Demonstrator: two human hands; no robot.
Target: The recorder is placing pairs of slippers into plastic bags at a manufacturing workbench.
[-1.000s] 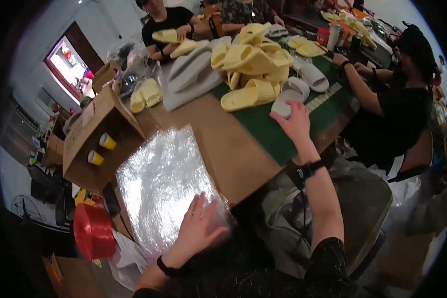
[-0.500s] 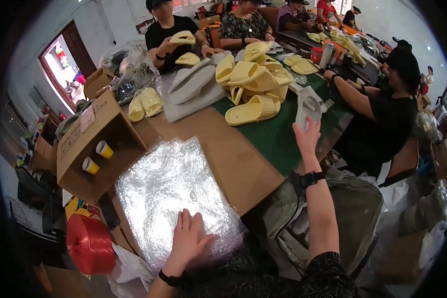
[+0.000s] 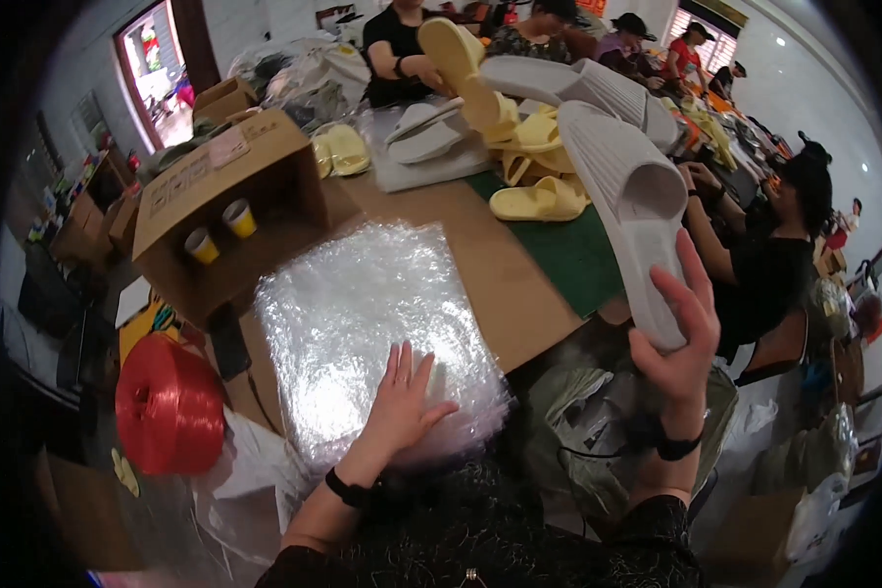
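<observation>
My left hand [image 3: 402, 402] lies flat, fingers spread, on a stack of clear plastic bags [image 3: 358, 304]. Raised at the right, my right hand [image 3: 681, 348] grips a light grey slipper [image 3: 647, 265] by its heel end, with the ribbed strap facing up and away from me. A second grey slipper [image 3: 559, 78] is just beyond its toe, lying crosswise; I cannot tell whether the two touch. Behind them is a pile of yellow slippers [image 3: 539, 201] on the green mat [image 3: 568, 250].
An open cardboard box [image 3: 235, 157] with two yellow-and-white cups stands left of the bags. A red roll of twine [image 3: 171, 407] is at the lower left. Grey slippers [image 3: 431, 137] lie on white sheets across the table. Co-workers sit at the far side and right.
My right hand has lifted a grey slipper off the table and brought it nearer. My left hand stays flat on the bags. The view has shifted.
</observation>
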